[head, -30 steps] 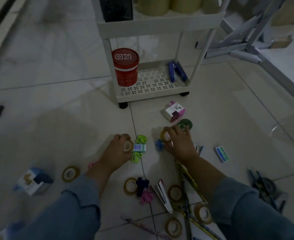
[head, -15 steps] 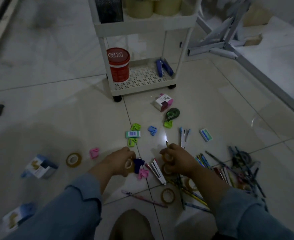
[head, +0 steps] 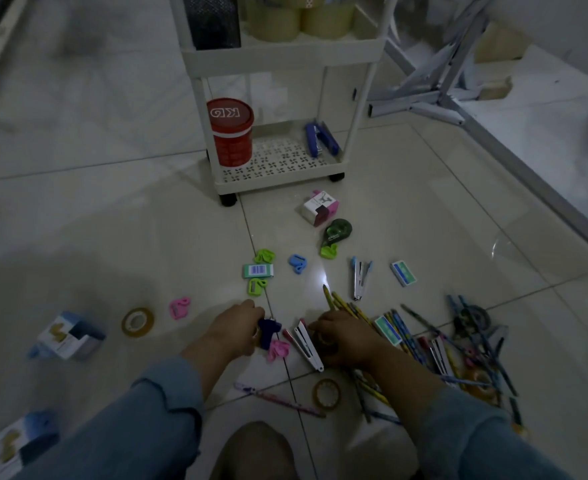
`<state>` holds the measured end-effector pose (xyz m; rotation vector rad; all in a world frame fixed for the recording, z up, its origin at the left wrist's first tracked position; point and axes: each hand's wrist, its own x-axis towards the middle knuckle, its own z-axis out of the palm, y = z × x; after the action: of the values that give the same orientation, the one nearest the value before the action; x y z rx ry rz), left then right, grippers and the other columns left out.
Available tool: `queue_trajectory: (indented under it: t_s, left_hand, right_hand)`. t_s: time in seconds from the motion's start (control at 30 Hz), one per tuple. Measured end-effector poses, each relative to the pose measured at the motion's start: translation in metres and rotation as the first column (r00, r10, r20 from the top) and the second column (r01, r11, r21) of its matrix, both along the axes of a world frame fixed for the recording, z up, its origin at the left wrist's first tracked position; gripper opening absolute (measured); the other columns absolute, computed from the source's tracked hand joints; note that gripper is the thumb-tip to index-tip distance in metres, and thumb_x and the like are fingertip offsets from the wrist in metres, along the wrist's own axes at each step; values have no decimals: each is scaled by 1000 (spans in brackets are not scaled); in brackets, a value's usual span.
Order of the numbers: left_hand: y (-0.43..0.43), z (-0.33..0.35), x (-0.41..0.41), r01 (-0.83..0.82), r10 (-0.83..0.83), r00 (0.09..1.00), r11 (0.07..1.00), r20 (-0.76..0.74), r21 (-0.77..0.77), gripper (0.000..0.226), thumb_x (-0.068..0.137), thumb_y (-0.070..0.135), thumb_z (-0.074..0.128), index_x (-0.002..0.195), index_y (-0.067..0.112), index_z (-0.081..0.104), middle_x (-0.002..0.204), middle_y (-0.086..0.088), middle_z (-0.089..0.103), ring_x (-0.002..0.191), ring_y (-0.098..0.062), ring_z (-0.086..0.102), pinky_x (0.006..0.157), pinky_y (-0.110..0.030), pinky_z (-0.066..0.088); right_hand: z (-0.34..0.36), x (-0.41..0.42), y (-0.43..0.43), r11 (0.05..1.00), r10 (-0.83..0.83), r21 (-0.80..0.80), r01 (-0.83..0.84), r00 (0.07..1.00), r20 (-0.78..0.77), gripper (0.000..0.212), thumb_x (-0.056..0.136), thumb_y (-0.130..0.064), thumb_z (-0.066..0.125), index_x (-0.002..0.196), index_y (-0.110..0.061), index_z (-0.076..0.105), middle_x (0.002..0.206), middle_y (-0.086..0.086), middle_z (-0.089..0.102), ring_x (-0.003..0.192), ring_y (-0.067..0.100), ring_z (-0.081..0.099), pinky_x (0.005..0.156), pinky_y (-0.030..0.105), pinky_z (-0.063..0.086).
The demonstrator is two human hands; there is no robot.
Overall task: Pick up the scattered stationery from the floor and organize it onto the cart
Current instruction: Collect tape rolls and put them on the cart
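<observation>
amber tape roll (head: 326, 393) flat on tile, nearest. left hand (head: 233, 327) curled, fingertips at dark blue clip (head: 268, 331); hold unclear. right hand (head: 346, 337) curled over second amber roll (head: 323, 341) beside white stapler (head: 308, 348). green clip (head: 264, 256) mid-floor; white cart (head: 285, 55) beyond.

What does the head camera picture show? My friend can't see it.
A person's left hand and right hand reach down among pencils, tape rolls, coloured clips and small boxes scattered on a tiled floor. Beyond them stands a white cart holding a red tub and a blue stapler.
</observation>
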<state>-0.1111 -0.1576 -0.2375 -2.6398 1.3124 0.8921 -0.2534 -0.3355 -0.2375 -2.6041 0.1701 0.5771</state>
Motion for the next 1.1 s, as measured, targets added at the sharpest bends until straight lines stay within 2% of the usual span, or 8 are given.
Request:
queue_trajectory:
  t_s: [0.2,0.37,0.57,0.7,0.8,0.97,1.03,1.1]
  left_hand:
    - [9,7,9,-128,123,991,988,-61,-86,49,78,15,66,125,13,50,124,-9,47,109,-25,53,83,-29,43]
    - [18,31,28,-232,208,970,946,-123,-226,49,79,20,68,124,15,50,122,-8,48,108,-26,53,87,-29,43]
    - [-32,100,56,-305,243,952,812,-187,-497,49,78,18,70,124,14,52,121,-9,49,111,-22,50,83,-22,38]
    - [-86,165,90,-297,273,949,616,-157,-730,48,75,19,73,120,15,57,120,-6,55,110,-15,50,80,-12,28]
    - [-125,207,125,-232,311,947,481,-82,-845,49,76,19,73,122,14,56,121,-8,56,112,-19,53,81,-9,29]
    - [-185,253,190,-154,357,934,414,5,-897,46,76,28,67,118,12,57,118,-12,56,105,-23,56,89,-28,46]
    - [-201,255,215,-172,369,929,466,14,-868,50,69,36,61,114,12,58,115,-13,57,99,-25,59,84,-39,52]
    - [-213,254,232,-237,378,925,506,-33,-829,51,68,31,65,113,7,57,114,-16,58,100,-30,60,84,-42,53]
  right_hand:
    - [-1,12,3,995,-94,17,94,995,-27,42,80,-19,68,120,-15,58,119,8,56,109,23,53,92,29,43]
    - [16,26,-4,908,-407,157,389,907,109,45,79,-15,69,122,-13,57,121,7,57,111,22,55,75,12,36]
    - [81,81,-22,692,-719,506,515,559,414,42,76,-10,74,115,-11,60,109,5,60,98,16,57,82,23,46]
    - [139,132,-57,680,-732,590,436,344,589,42,76,-9,73,115,-14,59,106,1,53,84,-5,55,79,18,51]
    - [180,175,-93,726,-671,563,394,228,706,43,75,-11,74,115,-15,60,107,-1,50,94,6,53,88,29,49]
    - [231,240,-140,753,-647,578,315,192,738,47,77,-17,71,121,-14,54,107,-3,54,100,14,57,90,30,50]
    - [248,261,-151,773,-628,558,302,237,741,51,76,-13,72,122,-10,50,100,-9,53,88,1,55,80,11,47]
    - [258,279,-160,795,-602,497,348,350,718,54,75,-14,73,122,-8,47,99,-9,54,86,4,55,77,15,48]
